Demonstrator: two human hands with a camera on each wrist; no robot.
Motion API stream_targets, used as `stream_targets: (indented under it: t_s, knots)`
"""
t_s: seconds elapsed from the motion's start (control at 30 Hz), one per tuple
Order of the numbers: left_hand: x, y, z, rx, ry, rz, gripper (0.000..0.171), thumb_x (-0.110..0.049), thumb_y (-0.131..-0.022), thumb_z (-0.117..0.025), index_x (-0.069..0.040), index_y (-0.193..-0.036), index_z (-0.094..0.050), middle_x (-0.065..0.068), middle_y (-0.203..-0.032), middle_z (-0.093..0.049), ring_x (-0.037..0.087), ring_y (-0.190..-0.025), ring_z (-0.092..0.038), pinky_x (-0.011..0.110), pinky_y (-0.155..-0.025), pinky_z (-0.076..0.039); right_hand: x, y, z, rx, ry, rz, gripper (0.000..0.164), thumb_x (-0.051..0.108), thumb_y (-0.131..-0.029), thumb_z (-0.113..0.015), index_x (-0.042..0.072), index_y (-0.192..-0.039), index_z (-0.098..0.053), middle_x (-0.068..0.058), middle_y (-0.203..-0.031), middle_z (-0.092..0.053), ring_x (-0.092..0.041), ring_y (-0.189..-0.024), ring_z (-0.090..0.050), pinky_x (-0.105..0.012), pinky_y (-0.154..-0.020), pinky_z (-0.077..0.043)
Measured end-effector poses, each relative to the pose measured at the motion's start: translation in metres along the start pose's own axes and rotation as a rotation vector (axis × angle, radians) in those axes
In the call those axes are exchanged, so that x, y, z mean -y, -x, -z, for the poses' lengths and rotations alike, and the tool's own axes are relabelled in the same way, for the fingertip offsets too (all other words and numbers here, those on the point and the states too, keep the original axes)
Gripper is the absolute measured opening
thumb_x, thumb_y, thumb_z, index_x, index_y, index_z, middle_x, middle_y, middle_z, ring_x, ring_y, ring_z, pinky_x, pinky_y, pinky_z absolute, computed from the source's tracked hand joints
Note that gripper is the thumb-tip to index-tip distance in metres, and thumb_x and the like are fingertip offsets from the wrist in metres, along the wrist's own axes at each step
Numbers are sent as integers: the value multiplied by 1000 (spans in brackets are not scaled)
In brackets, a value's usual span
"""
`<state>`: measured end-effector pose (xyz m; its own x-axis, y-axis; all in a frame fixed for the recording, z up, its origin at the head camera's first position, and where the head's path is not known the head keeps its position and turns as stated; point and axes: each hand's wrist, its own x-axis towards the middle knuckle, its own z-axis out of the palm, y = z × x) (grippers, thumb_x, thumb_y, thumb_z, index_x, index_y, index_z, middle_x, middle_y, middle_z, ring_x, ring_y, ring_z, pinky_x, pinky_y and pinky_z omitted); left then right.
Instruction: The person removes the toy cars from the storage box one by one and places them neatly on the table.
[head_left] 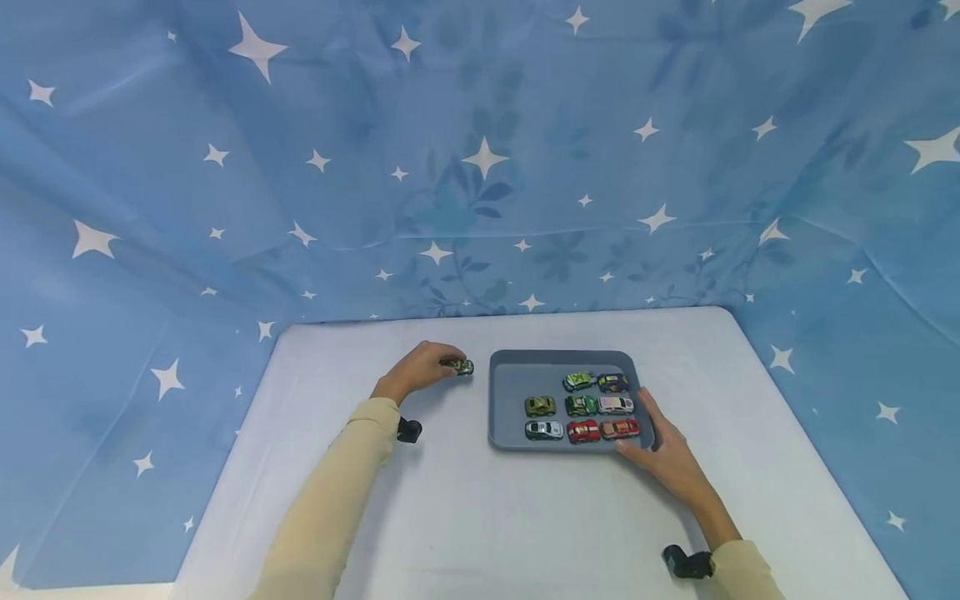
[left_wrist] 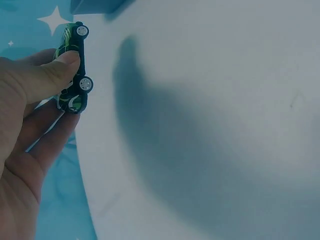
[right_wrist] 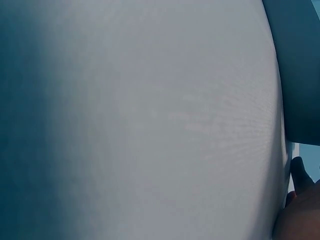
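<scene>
My left hand pinches a green and black toy car between thumb and fingers, left of the grey tray. In the left wrist view the car's wheels face the camera side, and its shadow-casting hand is over the white table. My right hand rests at the tray's front right corner, thumb along the front rim and fingers stretched up the right side. Inside the tray stand several toy cars, among them a red car, a white and black car and an olive car.
The tray lies on a white table with rounded far corners. A blue star-patterned curtain hangs behind and at both sides. Within the tray, the cars stand in rows toward the right, with bare floor at the left.
</scene>
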<state>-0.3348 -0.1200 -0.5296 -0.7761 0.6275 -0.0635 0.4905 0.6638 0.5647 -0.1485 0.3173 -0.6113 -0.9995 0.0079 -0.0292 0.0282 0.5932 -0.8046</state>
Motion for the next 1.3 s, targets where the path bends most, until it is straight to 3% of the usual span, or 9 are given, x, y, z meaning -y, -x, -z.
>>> stream_targets:
  t_s: [0.8,1.3]
  knots:
    - [18,3,-30,-13,20,76,32,-2,-101,-73,-2,-132,-75,14,-132,-73,33,-130,-64,47,-114,-48,2,-1,1,4,-3,17,107,37,-94,-81,16,-175,-13,-21,-177,-14,-56,-157,-14,-82,-117,-16]
    - [19,3,-33,-18,8,28,30,1,-99,-74,0,-129,-75,14,-126,-75,31,-122,-68,46,-109,-52,0,-4,2,4,-14,19,107,36,-94,-82,15,-174,-14,-20,-177,-13,-55,-158,-13,-81,-117,-16]
